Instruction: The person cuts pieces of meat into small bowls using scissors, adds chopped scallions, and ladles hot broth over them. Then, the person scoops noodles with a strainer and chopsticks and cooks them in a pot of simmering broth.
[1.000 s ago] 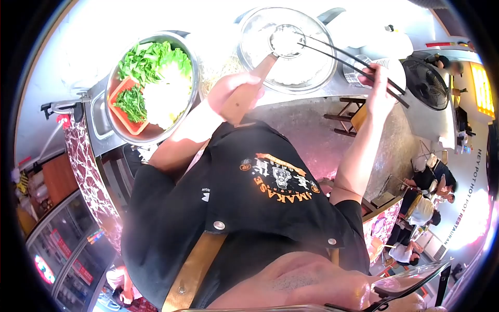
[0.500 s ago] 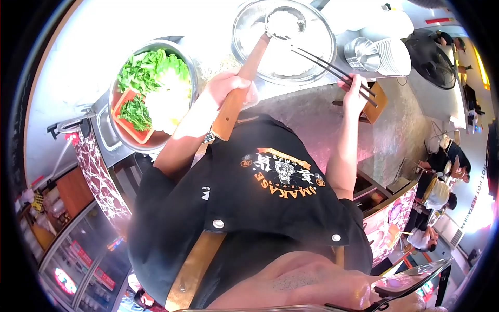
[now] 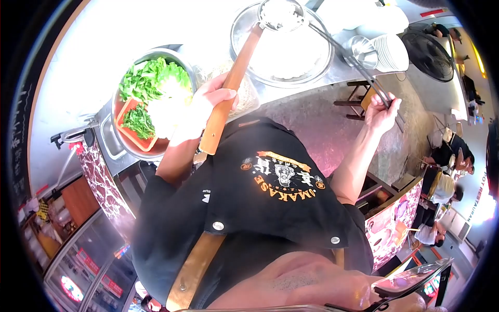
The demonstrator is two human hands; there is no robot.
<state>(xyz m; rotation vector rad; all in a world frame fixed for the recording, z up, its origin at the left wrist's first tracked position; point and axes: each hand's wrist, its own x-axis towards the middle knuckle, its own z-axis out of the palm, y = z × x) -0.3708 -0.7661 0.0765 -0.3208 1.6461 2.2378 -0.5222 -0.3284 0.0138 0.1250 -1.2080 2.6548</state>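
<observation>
My left hand (image 3: 213, 98) is closed round the wooden handle of a strainer ladle (image 3: 227, 99). The ladle's round metal bowl holds white food (image 3: 281, 15), too overexposed to identify, and is over the far side of a wide metal basin (image 3: 234, 57). More white food (image 3: 291, 57) lies in that basin. Out to the right, my right hand (image 3: 382, 113) grips a pair of long dark chopsticks (image 3: 358, 65). Their far ends reach the right edge of the ladle's bowl; whether they touch it I cannot tell.
Left of the basin, a metal bowl (image 3: 193, 70) holds leafy greens (image 3: 143, 78) and an orange tray (image 3: 125, 112) of chopped herbs. A clear container (image 3: 248, 99) sits between. Metal cups (image 3: 362, 52) and stacked white dishes (image 3: 390, 53) stand right. Beyond are a stool (image 3: 356, 101), a fan (image 3: 428, 56) and seated people.
The ladle's bowl has moved up toward the basin's far rim, its handle steeper. My right hand has moved right and down, and the chopsticks' tips are now higher, by the ladle's bowl.
</observation>
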